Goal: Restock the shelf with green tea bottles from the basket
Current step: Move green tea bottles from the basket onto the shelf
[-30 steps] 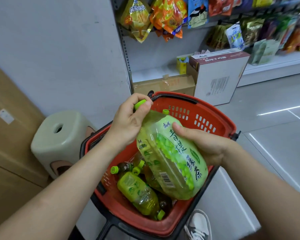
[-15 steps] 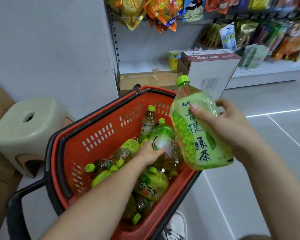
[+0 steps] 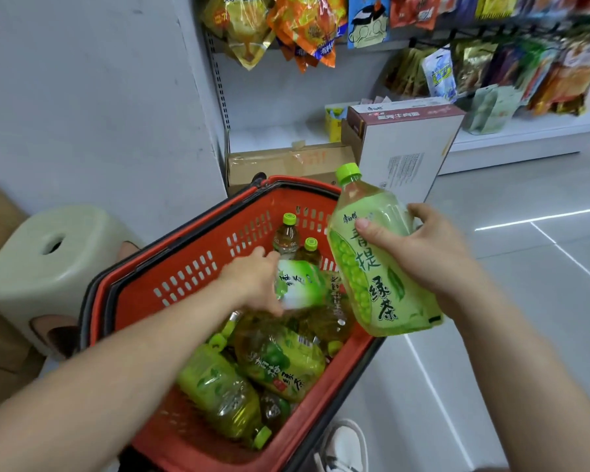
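My right hand (image 3: 433,257) grips a large green tea bottle (image 3: 372,257) with a green cap, held upright and slightly tilted above the right rim of the red basket (image 3: 191,267). My left hand (image 3: 252,284) reaches down into the basket and closes around a second green tea bottle (image 3: 302,282); the hand is blurred. Several more green tea bottles (image 3: 280,362) lie on their sides in the basket, and two small ones (image 3: 288,233) stand near its far wall.
A cream plastic stool (image 3: 48,267) stands left of the basket. Behind the basket are a brown carton (image 3: 286,161) and a white box (image 3: 406,148). The low white shelf (image 3: 525,134) holds snack bags, with more hanging above. A white shoe (image 3: 344,444) shows below.
My left hand let go of the big bottle's cap, dropped into the basket and took hold of another bottle. My right hand lifted the big bottle upright and to the right.
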A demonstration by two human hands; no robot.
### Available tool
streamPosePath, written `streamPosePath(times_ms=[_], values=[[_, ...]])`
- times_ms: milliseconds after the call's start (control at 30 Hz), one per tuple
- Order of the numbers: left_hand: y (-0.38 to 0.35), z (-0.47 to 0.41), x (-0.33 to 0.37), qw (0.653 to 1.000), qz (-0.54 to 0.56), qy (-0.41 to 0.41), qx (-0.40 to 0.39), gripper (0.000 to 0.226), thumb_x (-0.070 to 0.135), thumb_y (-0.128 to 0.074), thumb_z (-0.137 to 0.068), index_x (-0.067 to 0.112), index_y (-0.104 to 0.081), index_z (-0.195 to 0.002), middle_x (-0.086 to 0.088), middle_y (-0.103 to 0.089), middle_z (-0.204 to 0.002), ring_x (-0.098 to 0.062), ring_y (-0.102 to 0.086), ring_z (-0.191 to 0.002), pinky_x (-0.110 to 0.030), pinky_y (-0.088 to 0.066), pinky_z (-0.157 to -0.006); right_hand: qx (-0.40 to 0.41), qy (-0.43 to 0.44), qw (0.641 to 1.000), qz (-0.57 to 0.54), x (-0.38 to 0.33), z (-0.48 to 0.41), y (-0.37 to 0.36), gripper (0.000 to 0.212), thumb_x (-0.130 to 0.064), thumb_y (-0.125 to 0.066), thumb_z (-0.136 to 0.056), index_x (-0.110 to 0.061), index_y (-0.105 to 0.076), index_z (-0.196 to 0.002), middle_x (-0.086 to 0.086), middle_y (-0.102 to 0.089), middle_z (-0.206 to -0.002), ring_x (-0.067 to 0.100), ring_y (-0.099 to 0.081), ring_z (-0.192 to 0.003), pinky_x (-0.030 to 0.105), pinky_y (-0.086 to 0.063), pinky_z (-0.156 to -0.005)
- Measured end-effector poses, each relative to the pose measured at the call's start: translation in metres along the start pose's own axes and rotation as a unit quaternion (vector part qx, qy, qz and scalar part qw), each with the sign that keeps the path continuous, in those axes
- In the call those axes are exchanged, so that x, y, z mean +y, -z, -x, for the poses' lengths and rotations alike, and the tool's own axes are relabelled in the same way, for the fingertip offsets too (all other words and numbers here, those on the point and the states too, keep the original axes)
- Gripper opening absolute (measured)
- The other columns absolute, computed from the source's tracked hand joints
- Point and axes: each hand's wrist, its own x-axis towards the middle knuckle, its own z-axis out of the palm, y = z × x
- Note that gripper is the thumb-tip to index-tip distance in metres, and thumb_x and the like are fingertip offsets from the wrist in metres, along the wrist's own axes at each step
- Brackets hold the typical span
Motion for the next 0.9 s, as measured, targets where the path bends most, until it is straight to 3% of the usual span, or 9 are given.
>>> streamPosePath(times_ms=[67, 133, 267, 433, 500, 567, 667, 800, 900], values=[[0.016, 0.024, -0.014, 0.994, -0.089, -0.041, -0.043, 0.102, 0.054, -0.082, -0.053, 0.037, -0.028, -0.138, 0.002, -0.042, -0.119, -0.024, -0.057, -0.096, -0.037, -0.055, -0.073, -0.018, 0.004, 1.0, 0.011, 0.004, 0.0, -0.001, 0.077, -0.055, -0.08, -0.063, -0.024, -0.048, -0.126, -0.011, -0.05, -0.086, 0.021, -0.063, -0.092, 0.042, -0.054, -0.087], [0.017, 0.045, -0.029, 0.996, -0.053, -0.058, -0.052, 0.104, 0.056, -0.084, -0.05, 0.041, -0.03, -0.138, 0.006, -0.047, -0.122, -0.022, -0.055, -0.105, -0.033, -0.05, -0.08, -0.042, -0.007, 0.999, 0.007, 0.006, 0.0, -0.005, 0.085, -0.055, -0.08, -0.061, -0.021, -0.047, -0.132, -0.005, -0.051, -0.092, 0.022, -0.064, -0.089, 0.043, -0.056, -0.082], [-0.013, 0.059, -0.051, 0.982, 0.167, 0.013, -0.087, 0.12, 0.036, -0.09, -0.053, 0.021, -0.019, -0.149, -0.002, -0.043, -0.146, -0.022, -0.044, -0.13, -0.029, -0.036, -0.106, -0.086, -0.03, 0.995, -0.048, 0.007, 0.003, -0.02, 0.089, -0.062, -0.083, -0.048, -0.019, -0.056, -0.121, -0.001, -0.069, -0.099, 0.021, -0.071, -0.079, 0.041, -0.06, -0.074], [-0.048, 0.054, -0.029, 0.971, 0.184, 0.054, -0.147, 0.095, 0.046, -0.084, -0.061, 0.006, -0.043, -0.137, -0.007, -0.055, -0.132, -0.023, -0.055, -0.114, -0.029, -0.045, -0.095, -0.119, -0.037, 0.99, -0.065, 0.011, 0.005, -0.041, 0.066, -0.054, -0.083, -0.057, -0.021, -0.058, -0.109, 0.002, -0.072, -0.096, 0.023, -0.073, -0.078, 0.044, -0.06, -0.075], [-0.045, 0.054, -0.033, 0.977, 0.175, 0.047, -0.114, 0.084, 0.052, -0.079, -0.066, 0.008, -0.051, -0.13, -0.006, -0.061, -0.124, -0.022, -0.058, -0.107, -0.026, -0.047, -0.086, -0.118, -0.033, 0.991, -0.056, 0.012, 0.004, -0.046, 0.048, -0.053, -0.082, -0.06, -0.026, -0.058, -0.092, 0.0, -0.072, -0.091, 0.022, -0.072, -0.076, 0.043, -0.06, -0.075], [-0.038, 0.06, -0.04, 0.982, 0.172, 0.031, -0.078, 0.073, 0.057, -0.073, -0.071, 0.008, -0.058, -0.123, -0.008, -0.068, -0.11, -0.022, -0.063, -0.097, -0.026, -0.047, -0.075, -0.119, -0.031, 0.991, -0.053, 0.014, 0.003, -0.049, 0.046, -0.055, -0.083, -0.058, -0.025, -0.06, -0.084, 0.001, -0.074, -0.085, 0.023, -0.073, -0.074, 0.045, -0.06, -0.076], [-0.034, 0.073, -0.043, 0.99, 0.137, -0.021, -0.014, 0.055, 0.059, -0.059, -0.082, 0.008, -0.063, -0.102, -0.009, -0.068, -0.083, -0.022, -0.06, -0.072, -0.028, -0.04, -0.06, -0.105, -0.05, 0.991, -0.064, 0.013, 0.001, -0.053, 0.059, -0.063, -0.083, -0.049, -0.019, -0.067, -0.084, 0.005, -0.076, -0.079, 0.028, -0.073, -0.073, 0.049, -0.059, -0.074], [-0.036, 0.094, -0.047, 0.99, 0.1, -0.049, 0.089, 0.052, 0.055, -0.042, -0.093, 0.009, -0.063, -0.102, -0.008, -0.07, -0.086, -0.024, -0.065, -0.078, -0.038, -0.051, -0.071, -0.046, -0.057, 0.994, -0.087, 0.007, -0.004, -0.063, 0.104, -0.085, -0.074, -0.021, -0.021, -0.062, -0.101, 0.001, -0.072, -0.095, 0.029, -0.07, -0.087, 0.047, -0.058, -0.079], [-0.011, 0.116, -0.044, 0.979, 0.082, -0.034, 0.184, 0.043, 0.05, -0.038, -0.095, 0.015, -0.063, -0.095, -0.002, -0.067, -0.074, -0.02, -0.062, -0.068, -0.038, -0.051, -0.066, -0.001, -0.024, 0.995, -0.096, -0.013, 0.006, -0.068, 0.101, -0.08, -0.074, -0.034, -0.019, -0.052, -0.111, 0.001, -0.065, -0.11, 0.028, -0.064, -0.1, 0.048, -0.053, -0.089]])
